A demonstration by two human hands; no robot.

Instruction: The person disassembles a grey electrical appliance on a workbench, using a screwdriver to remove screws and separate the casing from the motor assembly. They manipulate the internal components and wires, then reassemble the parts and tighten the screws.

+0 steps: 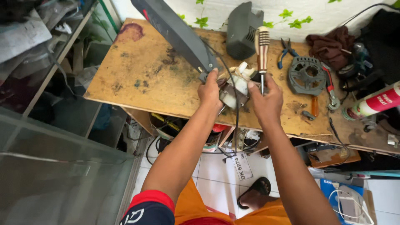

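Note:
A small fan motor with a white plastic part and metal core sits near the front edge of a stained wooden table. My left hand grips its left side, beside the end of a long dark grey stand piece. My right hand holds a screwdriver with a striped brown and cream handle, upright, its tip down beside the motor. A black cable runs from the motor down over the table edge.
A grey plastic housing stands at the back. Blue-handled pliers, a round grey motor cover, a dark red rag, a spray can and small tools lie to the right. A glass cabinet stands at left.

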